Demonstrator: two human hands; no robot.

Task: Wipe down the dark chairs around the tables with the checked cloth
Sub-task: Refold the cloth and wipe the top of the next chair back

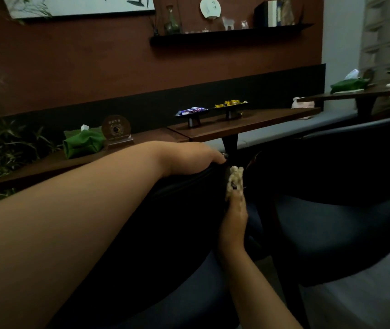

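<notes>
A dark chair point(179, 210) stands right in front of me, its curved back filling the lower middle. My left hand point(189, 157) grips the top edge of that back, fingers curled over the far end. My right hand point(234, 217) reaches up along the end of the backrest and holds the bunched pale checked cloth point(234, 180) against it. A second dark chair point(336, 186) with a blue-grey seat stands to the right, close to the first.
A brown table point(243, 124) behind the chairs carries two small black snack stands, a green tissue pouch point(82, 143) and a round sign. Another table point(367, 91) sits at the far right. Plants are at the left; a grey bench runs along the wall.
</notes>
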